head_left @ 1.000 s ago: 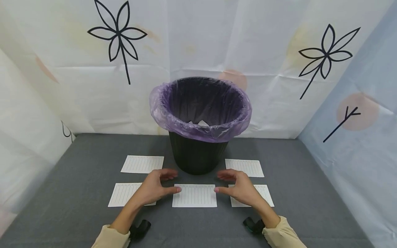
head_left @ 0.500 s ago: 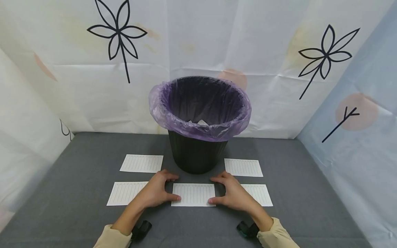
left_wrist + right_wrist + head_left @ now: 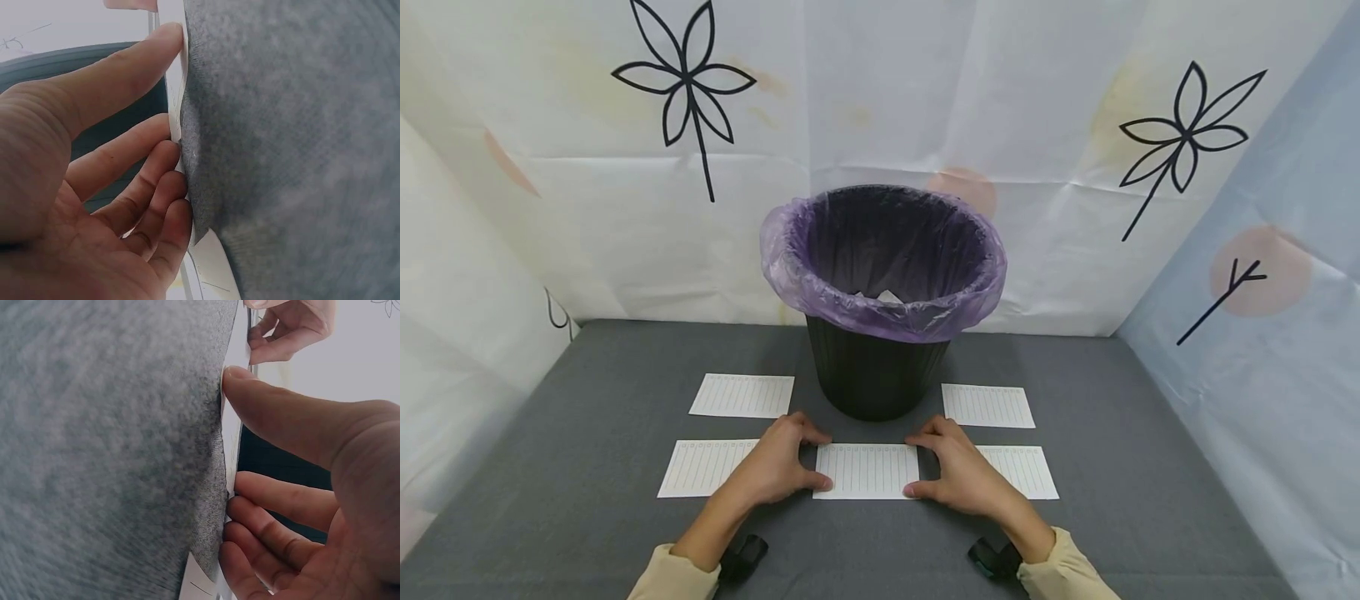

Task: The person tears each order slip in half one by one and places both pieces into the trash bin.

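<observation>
A white lined sheet of paper [image 3: 867, 472] lies flat on the grey table in front of a black bin. My left hand [image 3: 781, 461] is at its left edge, thumb on the near corner and index finger by the far corner. At the right edge my right hand [image 3: 957, 468] lies the same way, its thumb on the near right corner. Each wrist view shows a thumb [image 3: 128, 81] resting on the paper, with the other fingers [image 3: 269, 537] lightly bent against the table at the paper's edge. Both hands leave a wide gap between thumb and fingers.
The black bin [image 3: 876, 379] wears a purple bag [image 3: 790, 267], with white paper pieces inside. Lined sheets lie at back left [image 3: 742, 395], back right [image 3: 988, 406], front left [image 3: 700, 468] and front right [image 3: 1026, 472], the front two partly behind my hands. Fabric walls enclose the table.
My right hand has moved left and down onto the middle sheet's right edge. The left hand has lowered slightly to the left edge. The sheet has stayed in place.
</observation>
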The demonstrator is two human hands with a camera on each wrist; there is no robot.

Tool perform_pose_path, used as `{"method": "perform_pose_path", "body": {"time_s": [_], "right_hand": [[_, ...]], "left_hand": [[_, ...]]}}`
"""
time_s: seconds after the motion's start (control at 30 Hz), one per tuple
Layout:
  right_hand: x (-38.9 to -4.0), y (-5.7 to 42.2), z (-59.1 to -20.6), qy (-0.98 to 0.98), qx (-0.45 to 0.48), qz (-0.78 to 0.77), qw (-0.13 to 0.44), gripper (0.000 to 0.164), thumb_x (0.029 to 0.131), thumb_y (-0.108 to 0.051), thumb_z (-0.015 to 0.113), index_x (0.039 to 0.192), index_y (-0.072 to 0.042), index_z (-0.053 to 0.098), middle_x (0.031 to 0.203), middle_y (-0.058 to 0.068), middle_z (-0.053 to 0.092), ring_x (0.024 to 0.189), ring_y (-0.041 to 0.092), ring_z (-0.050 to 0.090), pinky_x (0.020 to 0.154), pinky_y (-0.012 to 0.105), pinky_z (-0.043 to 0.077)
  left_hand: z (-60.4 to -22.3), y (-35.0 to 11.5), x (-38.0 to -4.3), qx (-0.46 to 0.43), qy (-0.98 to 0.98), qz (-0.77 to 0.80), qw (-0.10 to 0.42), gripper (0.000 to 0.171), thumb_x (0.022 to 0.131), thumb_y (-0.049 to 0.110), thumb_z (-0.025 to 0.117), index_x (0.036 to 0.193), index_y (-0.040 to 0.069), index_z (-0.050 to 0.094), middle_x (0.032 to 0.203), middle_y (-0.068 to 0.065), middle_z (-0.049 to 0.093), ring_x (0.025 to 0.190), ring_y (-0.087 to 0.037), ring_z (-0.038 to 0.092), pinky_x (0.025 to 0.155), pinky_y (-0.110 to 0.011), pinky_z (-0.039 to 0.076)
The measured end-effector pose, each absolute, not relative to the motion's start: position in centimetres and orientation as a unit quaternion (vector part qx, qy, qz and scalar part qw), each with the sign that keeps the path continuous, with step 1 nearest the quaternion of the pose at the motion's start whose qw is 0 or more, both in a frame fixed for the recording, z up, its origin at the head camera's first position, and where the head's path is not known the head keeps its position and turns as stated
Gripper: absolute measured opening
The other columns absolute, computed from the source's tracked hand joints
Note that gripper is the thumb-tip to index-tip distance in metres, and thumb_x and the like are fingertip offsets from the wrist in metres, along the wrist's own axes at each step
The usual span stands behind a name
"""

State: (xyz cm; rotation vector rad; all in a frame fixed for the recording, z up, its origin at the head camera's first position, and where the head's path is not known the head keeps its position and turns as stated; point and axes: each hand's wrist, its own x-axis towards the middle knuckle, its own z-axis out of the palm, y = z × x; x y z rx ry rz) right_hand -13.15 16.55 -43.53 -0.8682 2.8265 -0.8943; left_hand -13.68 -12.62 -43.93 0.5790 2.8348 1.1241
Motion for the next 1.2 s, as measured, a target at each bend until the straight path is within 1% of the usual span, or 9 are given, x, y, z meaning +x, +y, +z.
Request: {"method": "perform_pose_path", "body": {"time_s": [0.23,0.37,0.5,0.63,0.73,0.83,1.0,1.13,1.2], "right_hand": [[-13.11,16.34,-43.47,0.913,-0.268,-0.305,0.017,0.047,0.073,-0.024,0.093,0.11,-0.006,0.072,0.106,0.001,0.056,0.104,0.023,0.052,0.093,0.045,0.046],[-13.04,16.19,-43.51,0.912,-0.259,-0.319,0.006,0.041,0.071,-0.021,0.094,0.103,-0.011,0.07,0.102,-0.002,0.056,0.101,0.021,0.053,0.091,0.045,0.046],[-13.13,16.24,-43.63,0.906,-0.253,-0.339,0.0,0.039,0.072,-0.019,0.093,0.102,-0.013,0.067,0.098,-0.005,0.057,0.095,0.019,0.054,0.085,0.039,0.046],[-13.42,16.41,-43.82,0.892,-0.238,-0.385,0.022,0.04,0.077,-0.019,0.09,0.106,-0.009,0.064,0.096,-0.004,0.059,0.09,0.018,0.058,0.082,0.034,0.05],[-13.63,16.54,-43.81,0.87,-0.219,-0.437,0.058,0.041,0.082,-0.018,0.087,0.11,-0.003,0.061,0.093,0.0,0.061,0.085,0.017,0.06,0.077,0.031,0.052],[-13.7,16.58,-43.6,0.85,-0.203,-0.479,0.084,0.035,0.086,-0.015,0.082,0.109,0.001,0.061,0.088,0.002,0.061,0.078,0.016,0.058,0.071,0.027,0.051],[-13.57,16.46,-43.32,0.84,-0.192,-0.503,0.069,0.018,0.093,-0.01,0.074,0.104,0.002,0.065,0.081,0.003,0.062,0.071,0.012,0.056,0.064,0.024,0.047],[-13.46,16.4,-43.12,0.837,-0.189,-0.51,0.056,0.013,0.095,-0.008,0.07,0.104,0.002,0.068,0.081,0.004,0.067,0.067,0.01,0.059,0.059,0.023,0.047],[-13.43,16.39,-42.94,0.838,-0.188,-0.51,0.054,0.012,0.096,-0.007,0.07,0.105,0.001,0.069,0.082,0.004,0.07,0.066,0.01,0.06,0.059,0.022,0.047]], "left_hand": [[-43.82,-12.67,-13.58,0.172,0.907,0.383,0.023,0.038,0.06,0.008,0.098,0.093,0.008,0.078,0.091,0.001,0.061,0.087,-0.017,0.057,0.077,-0.036,0.05],[-43.81,-12.58,-13.47,0.168,0.903,0.395,0.026,0.03,0.066,0.004,0.094,0.09,0.01,0.076,0.089,0.003,0.061,0.083,-0.014,0.056,0.074,-0.033,0.05],[-43.79,-12.46,-13.52,0.168,0.894,0.414,0.028,0.02,0.075,0.0,0.087,0.086,0.009,0.073,0.08,0.004,0.061,0.075,-0.011,0.056,0.068,-0.028,0.049],[-43.74,-12.42,-13.59,0.172,0.878,0.446,0.031,0.014,0.081,-0.002,0.081,0.083,0.008,0.072,0.073,0.005,0.061,0.068,-0.009,0.057,0.062,-0.025,0.049],[-43.71,-12.48,-13.6,0.176,0.868,0.463,0.031,0.011,0.083,0.0,0.08,0.084,0.007,0.072,0.073,0.004,0.062,0.067,-0.009,0.057,0.061,-0.025,0.05],[-43.73,-12.51,-13.65,0.177,0.862,0.474,0.035,0.008,0.085,0.001,0.08,0.085,0.006,0.073,0.075,0.003,0.064,0.068,-0.009,0.059,0.062,-0.025,0.051],[-43.68,-12.5,-13.7,0.181,0.849,0.493,0.046,0.006,0.087,0.003,0.079,0.087,0.006,0.074,0.078,0.003,0.066,0.07,-0.009,0.062,0.064,-0.026,0.053],[-43.44,-12.52,-13.67,0.199,0.827,0.524,0.053,0.004,0.089,0.006,0.078,0.089,0.004,0.075,0.081,0.0,0.069,0.072,-0.01,0.065,0.065,-0.027,0.055],[-43.25,-12.49,-13.63,0.203,0.816,0.539,0.053,0.007,0.09,0.007,0.077,0.093,0.002,0.076,0.085,-0.002,0.071,0.075,-0.011,0.066,0.066,-0.027,0.055]]}}
